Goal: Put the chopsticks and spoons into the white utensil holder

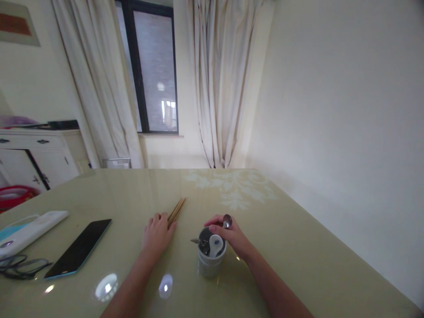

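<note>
My left hand [157,235] rests on the table, its fingers closed over a bundle of wooden chopsticks [177,210] whose thin ends point away to the upper right. My right hand [232,234] curls around the far right side of a white utensil cup [210,266], with the thumb over its rim. Inside the cup stand a white ceramic spoon [216,244] with a blue mark and some metal utensils; one pointed metal tip [194,240] sticks out to the left. A metal spoon [227,221] shows its bowl just above my right hand; its handle is mostly hidden.
The glossy table [298,269] meets a wall on the right. On the left lie a black-screened tablet [79,247], a long white device [33,232] and dark-framed glasses or a cable [23,266]. Beyond are a white cabinet [53,154], a red basin [18,197] and curtains [225,88].
</note>
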A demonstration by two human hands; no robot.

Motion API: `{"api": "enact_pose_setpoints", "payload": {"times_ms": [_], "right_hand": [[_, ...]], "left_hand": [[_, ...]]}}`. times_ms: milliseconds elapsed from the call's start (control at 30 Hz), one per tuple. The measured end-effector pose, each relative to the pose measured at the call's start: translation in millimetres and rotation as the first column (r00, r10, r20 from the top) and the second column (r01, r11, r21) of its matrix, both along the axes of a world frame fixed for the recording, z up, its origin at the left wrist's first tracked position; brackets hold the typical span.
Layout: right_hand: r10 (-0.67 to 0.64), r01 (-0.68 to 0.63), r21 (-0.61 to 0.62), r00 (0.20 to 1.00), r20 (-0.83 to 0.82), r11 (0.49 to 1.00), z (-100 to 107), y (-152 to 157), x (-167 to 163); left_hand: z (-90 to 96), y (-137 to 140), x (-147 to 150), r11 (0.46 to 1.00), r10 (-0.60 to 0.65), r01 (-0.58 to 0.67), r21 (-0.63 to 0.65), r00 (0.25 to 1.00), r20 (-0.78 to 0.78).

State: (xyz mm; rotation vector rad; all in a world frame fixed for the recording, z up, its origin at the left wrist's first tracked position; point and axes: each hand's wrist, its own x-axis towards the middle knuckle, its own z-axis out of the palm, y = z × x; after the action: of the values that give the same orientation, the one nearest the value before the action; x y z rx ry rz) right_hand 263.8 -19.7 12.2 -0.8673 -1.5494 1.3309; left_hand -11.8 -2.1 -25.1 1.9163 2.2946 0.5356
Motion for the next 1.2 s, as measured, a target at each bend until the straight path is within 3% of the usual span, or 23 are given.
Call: {"api": "enact_pose_setpoints", "payload": {"times_ms": [167, 300, 467, 667, 767, 867, 933, 1000, 1100, 1133, 1200], "right_hand": [[-0.008, 0.008, 0.019, 1.000, 0.011, 1.000, -1.6, 1.4, -1.5], [-0.063, 0.063, 0.033, 0.998, -0.001, 0.997, -6.9, 5.4, -5.1], [-0.141, 0.140, 0.058, 0.990, 0.006, 0.988, -11.4, 9.9, -6.7], [-0.143, 0.143, 0.032, 0.990, -0.010, 0.989, -16.6, 13.0, -8.2], [-0.156, 0.156, 0.065, 0.988, -0.010, 0.986, -16.6, 13.6, -9.0], [-0.206, 0.208, 0.116, 0.978, -0.028, 0.971, -12.9, 13.1, -8.4], [-0.243, 0.244, 0.160, 0.970, -0.029, 0.956, -9.2, 12.0, -7.2], [-0.274, 0.272, 0.194, 0.962, -0.018, 0.943, -5.9, 10.8, -6.2], [-0.318, 0.312, 0.216, 0.948, -0.009, 0.925, -4.0, 9.8, -6.3], [-0.324, 0.317, 0.218, 0.946, -0.004, 0.923, -4.4, 9.8, -6.8], [-0.326, 0.317, 0.219, 0.945, 0.007, 0.923, -6.4, 10.3, -8.3]], "left_hand": [[-7.0, -0.5, 7.1, 0.998, -0.062, 0.058, -0.030, 0.983, -0.171], [-20.3, 2.3, 11.2, 0.975, -0.222, 0.220, -0.026, 0.961, -0.166], [-26.5, 6.2, 9.2, 0.981, -0.188, 0.180, -0.066, 0.972, -0.144], [-30.3, 8.2, 10.6, 0.962, -0.266, 0.254, -0.097, 0.954, -0.136], [-26.4, 8.2, 13.9, 0.965, -0.260, 0.261, -0.006, 0.960, -0.106], [-4.9, 1.3, 19.0, 0.904, -0.348, 0.326, 0.276, 0.937, 0.034], [16.2, -8.7, 22.2, 0.820, -0.438, 0.310, 0.482, 0.881, 0.180], [36.5, -20.8, 23.3, 0.785, -0.549, 0.316, 0.533, 0.754, 0.361], [57.5, -35.9, 20.7, 0.779, -0.612, 0.500, 0.378, 0.475, 0.632], [61.3, -38.9, 19.9, 0.768, -0.592, 0.549, 0.329, 0.413, 0.692], [64.5, -41.7, 20.6, 0.762, -0.555, 0.582, 0.283, 0.361, 0.750]]}}
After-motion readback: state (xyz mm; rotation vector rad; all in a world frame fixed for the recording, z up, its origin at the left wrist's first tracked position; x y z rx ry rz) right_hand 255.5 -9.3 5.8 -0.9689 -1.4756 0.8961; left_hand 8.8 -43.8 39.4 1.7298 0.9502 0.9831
